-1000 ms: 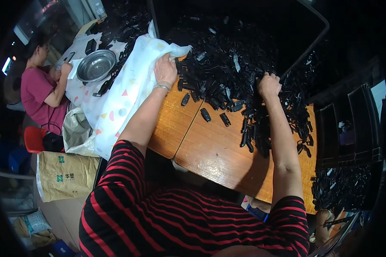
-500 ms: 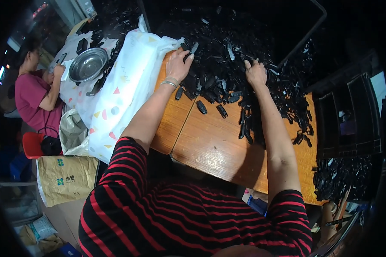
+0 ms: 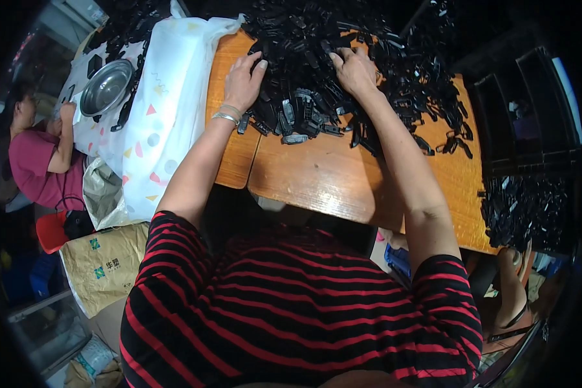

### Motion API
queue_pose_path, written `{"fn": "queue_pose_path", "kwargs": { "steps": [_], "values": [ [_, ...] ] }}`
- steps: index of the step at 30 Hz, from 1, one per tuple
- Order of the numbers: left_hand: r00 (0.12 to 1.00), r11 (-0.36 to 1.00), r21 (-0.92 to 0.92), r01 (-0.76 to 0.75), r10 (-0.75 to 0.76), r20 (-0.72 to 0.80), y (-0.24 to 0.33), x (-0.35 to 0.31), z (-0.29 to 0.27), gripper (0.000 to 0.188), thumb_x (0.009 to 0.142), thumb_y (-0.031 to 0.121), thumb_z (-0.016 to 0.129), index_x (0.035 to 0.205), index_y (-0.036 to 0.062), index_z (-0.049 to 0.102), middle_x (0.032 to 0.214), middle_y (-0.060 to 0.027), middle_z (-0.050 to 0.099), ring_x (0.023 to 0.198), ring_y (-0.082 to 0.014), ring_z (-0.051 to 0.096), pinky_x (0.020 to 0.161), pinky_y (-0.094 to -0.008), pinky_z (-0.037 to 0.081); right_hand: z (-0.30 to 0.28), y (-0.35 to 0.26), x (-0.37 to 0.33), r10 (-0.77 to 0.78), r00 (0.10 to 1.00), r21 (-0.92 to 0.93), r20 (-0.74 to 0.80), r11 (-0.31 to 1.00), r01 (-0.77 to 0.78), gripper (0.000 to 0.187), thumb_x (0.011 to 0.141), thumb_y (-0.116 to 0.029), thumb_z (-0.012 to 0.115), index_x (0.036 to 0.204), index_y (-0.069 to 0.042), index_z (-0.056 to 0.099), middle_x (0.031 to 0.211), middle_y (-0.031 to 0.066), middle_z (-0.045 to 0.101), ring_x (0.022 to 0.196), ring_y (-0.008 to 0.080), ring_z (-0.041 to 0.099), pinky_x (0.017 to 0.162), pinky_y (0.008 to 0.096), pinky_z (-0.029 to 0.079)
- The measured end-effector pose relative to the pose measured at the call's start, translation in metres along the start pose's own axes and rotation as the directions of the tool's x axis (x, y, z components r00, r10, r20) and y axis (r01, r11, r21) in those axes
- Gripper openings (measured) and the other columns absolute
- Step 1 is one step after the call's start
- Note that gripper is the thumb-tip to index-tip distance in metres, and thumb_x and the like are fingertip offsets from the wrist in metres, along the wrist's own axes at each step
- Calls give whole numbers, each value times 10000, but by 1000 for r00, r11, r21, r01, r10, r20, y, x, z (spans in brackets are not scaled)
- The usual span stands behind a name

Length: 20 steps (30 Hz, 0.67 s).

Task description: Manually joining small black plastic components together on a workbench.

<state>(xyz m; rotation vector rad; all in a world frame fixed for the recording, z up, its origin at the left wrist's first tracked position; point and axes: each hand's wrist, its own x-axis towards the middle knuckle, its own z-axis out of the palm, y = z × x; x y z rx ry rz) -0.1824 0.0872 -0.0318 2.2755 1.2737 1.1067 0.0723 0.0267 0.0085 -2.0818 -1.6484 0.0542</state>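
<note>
A heap of small black plastic parts (image 3: 307, 90) covers the far part of a wooden table (image 3: 313, 171). Some look like oblong cases or shells; their exact kind is unclear. My left hand (image 3: 242, 81) rests at the heap's left edge, fingers stretched and thumb apart, touching the parts. On the right side of the heap, my right hand (image 3: 355, 71) lies over the pieces with its fingers spread, the tips partly lost among the dark parts. Neither hand visibly grips a piece. Between them, several greyish cases (image 3: 304, 113) sit crowded at the near edge.
A white patterned sheet (image 3: 165, 97) covers something left of the table. Beyond it are a metal bowl (image 3: 107, 90) and a seated person in a magenta shirt (image 3: 42, 155). A brown paper sack (image 3: 107, 265) lies lower left. More black parts (image 3: 524, 210) fill the right side.
The view has shifted. Parts between my hands now sit in a denser cluster, and the loose cases near the table's middle have joined it. More wood shows beside my left hand.
</note>
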Motion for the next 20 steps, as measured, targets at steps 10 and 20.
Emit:
{"fn": "queue_pose_path", "kwargs": {
  "steps": [10, 20],
  "values": [
    [996, 999, -17, -52, 51, -70, 26, -36, -30, 336, 936, 217, 553, 1209, 27, 599, 1231, -183, 589, 1139, -348, 538, 984, -405, 411, -39, 17, -60, -258, 946, 24, -196, 963, 268, 342, 936, -301, 577, 1131, -28, 643, 1087, 159, 623, 1039, 339, 594, 882, 420, 483],
    [935, 958, -9, -285, 280, 217, 123, -140, -56, 259, 746, 104, 721, 990, 59, 647, 996, -116, 632, 933, -285, 593, 795, -361, 460, -72, 7, -184, -253, 967, -14, -19, 967, 253, 132, 802, -71, 714, 929, -50, 683, 844, 106, 600, 734, 297, 639, 661, 377, 528]
  ]
}}
